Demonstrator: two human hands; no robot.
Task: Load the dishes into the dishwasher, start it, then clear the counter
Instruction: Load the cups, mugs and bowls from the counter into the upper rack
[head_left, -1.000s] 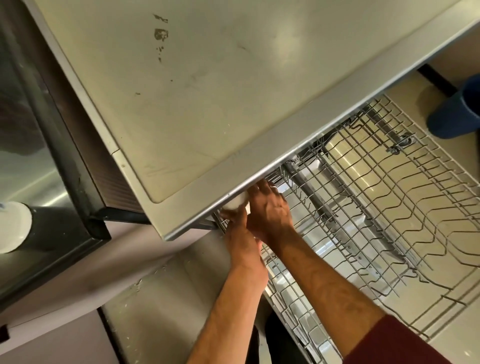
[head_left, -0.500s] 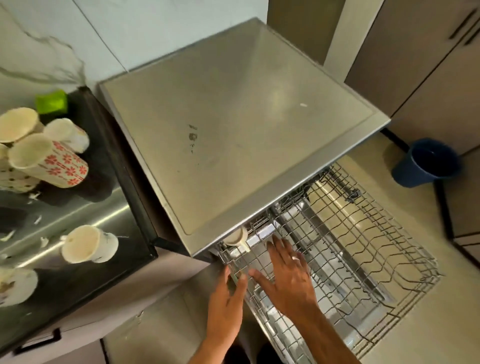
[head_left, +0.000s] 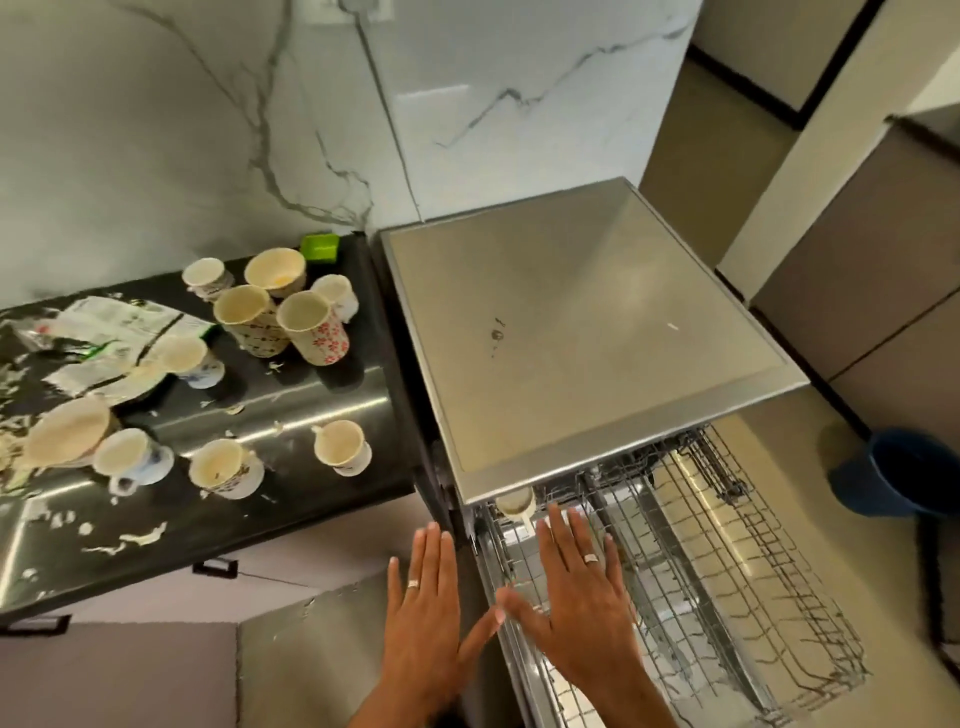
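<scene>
Hands, left hand and right hand, spread flat and empty above rack, one cup at its back-left corner, dirty mugs crowding counter, careless reach may topple them

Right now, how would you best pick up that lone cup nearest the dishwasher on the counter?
Probably by the cup's body, coming from above and the right. It stands upright, clear of its neighbours, and I cannot make out its handle.

Blue bucket on the floor at right edge. Green sponge at upper centre-left against the marble wall. Beige cabinets upper right.
</scene>
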